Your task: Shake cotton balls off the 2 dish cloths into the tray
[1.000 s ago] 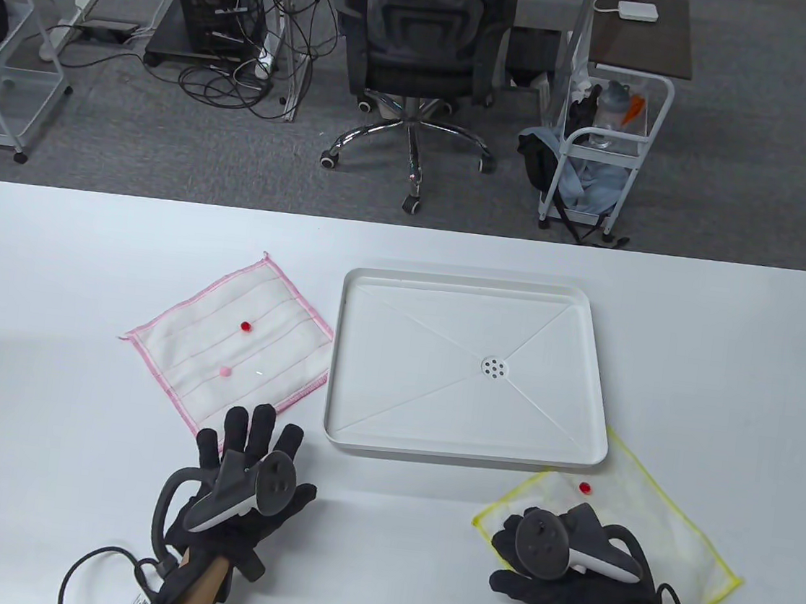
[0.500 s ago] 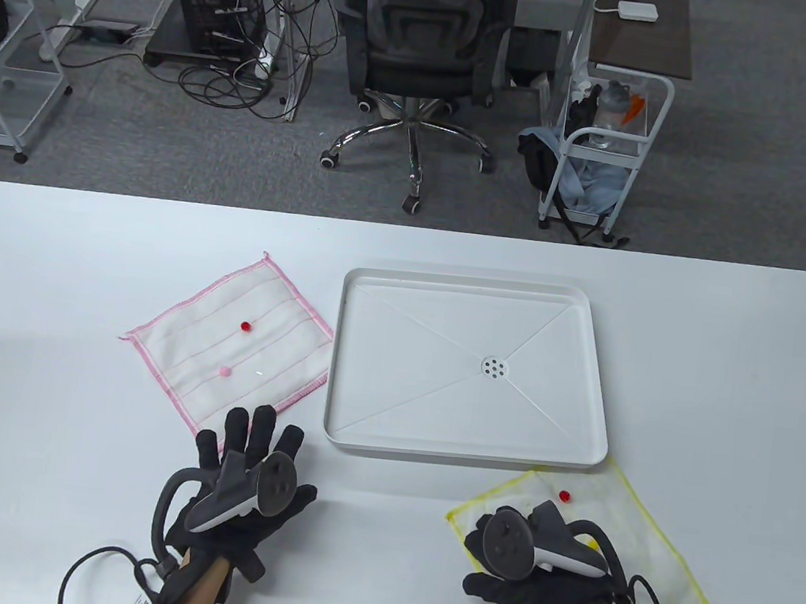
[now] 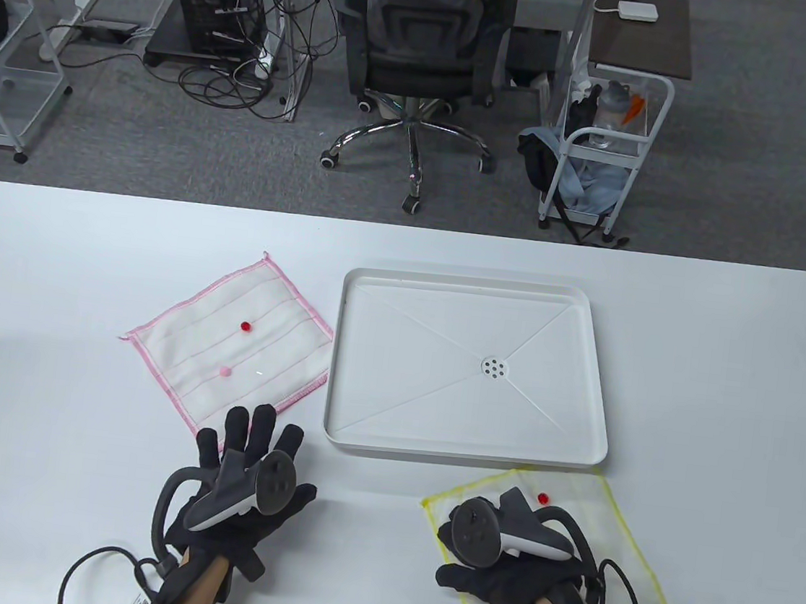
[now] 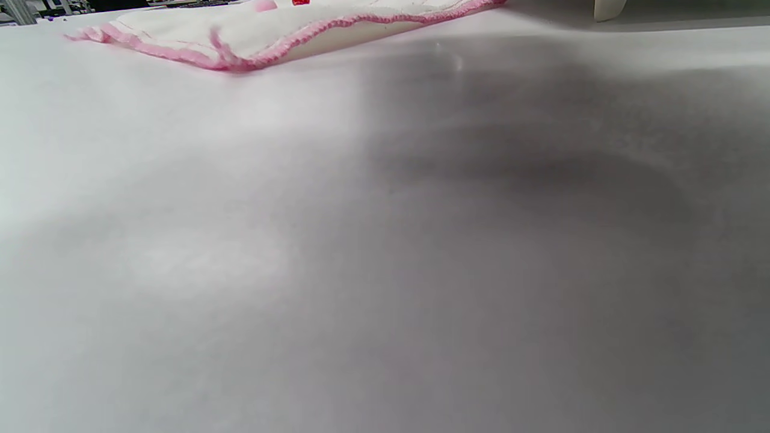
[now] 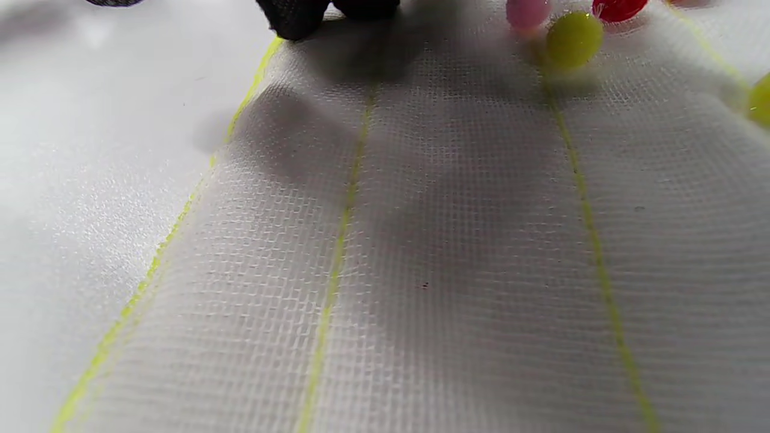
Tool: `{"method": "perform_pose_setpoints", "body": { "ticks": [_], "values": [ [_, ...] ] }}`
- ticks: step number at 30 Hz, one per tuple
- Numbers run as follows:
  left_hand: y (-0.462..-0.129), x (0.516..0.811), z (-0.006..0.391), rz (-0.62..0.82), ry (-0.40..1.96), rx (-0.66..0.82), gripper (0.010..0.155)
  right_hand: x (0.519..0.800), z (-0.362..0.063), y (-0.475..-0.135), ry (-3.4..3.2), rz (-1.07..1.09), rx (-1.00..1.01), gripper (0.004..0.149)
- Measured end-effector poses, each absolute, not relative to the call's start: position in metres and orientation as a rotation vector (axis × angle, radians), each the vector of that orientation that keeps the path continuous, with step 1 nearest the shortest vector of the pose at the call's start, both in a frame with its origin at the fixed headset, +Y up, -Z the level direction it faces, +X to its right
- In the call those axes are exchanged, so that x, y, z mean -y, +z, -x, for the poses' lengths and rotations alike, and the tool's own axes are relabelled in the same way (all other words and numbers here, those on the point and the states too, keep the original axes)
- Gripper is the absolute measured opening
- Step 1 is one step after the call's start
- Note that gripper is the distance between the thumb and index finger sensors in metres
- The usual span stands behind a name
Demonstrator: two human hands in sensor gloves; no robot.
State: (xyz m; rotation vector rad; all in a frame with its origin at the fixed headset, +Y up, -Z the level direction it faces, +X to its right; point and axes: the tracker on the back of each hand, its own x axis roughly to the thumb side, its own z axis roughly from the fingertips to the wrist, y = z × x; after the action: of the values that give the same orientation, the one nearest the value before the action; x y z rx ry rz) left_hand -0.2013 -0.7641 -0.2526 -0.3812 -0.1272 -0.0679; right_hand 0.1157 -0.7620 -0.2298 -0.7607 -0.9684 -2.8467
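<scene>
The white tray [image 3: 462,455] lies mid-table. Left of it a pink-edged dish cloth [image 3: 186,357] lies flat, carrying a red cotton ball [image 3: 245,327] and a pink one [image 3: 225,371]. My left hand [image 3: 250,444] rests flat on the table, fingers straight, tips at that cloth's near corner. A yellow-edged dish cloth [image 3: 634,568] lies in front of the tray with a red ball [image 3: 543,497] on it. My right hand [image 3: 487,581] presses on this cloth's left part. The right wrist view shows a fingertip [image 5: 295,18] on the cloth [image 5: 451,240], with yellow-green [image 5: 573,37], pink [image 5: 528,12] and red [image 5: 619,7] balls.
Beyond the table's far edge stand an office chair [image 3: 421,49] and a white cart [image 3: 605,150]. The left wrist view shows the pink cloth's edge [image 4: 289,27] and a tray corner [image 4: 609,9] above bare table.
My right hand has slid left and slightly toward me, dragging the yellow-edged cloth and its red ball along. The left hand and the pink cloth have not moved.
</scene>
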Motion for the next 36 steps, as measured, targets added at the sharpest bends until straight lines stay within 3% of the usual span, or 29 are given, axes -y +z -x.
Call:
{"method": "perform_pose_setpoints", "body": {
  "ticks": [36],
  "values": [
    [-0.253,0.761,0.205,0.365,-0.057,0.101,0.078,0.763,-0.020,-0.237,-2.739,0.929,1.010,0.071]
  ]
}}
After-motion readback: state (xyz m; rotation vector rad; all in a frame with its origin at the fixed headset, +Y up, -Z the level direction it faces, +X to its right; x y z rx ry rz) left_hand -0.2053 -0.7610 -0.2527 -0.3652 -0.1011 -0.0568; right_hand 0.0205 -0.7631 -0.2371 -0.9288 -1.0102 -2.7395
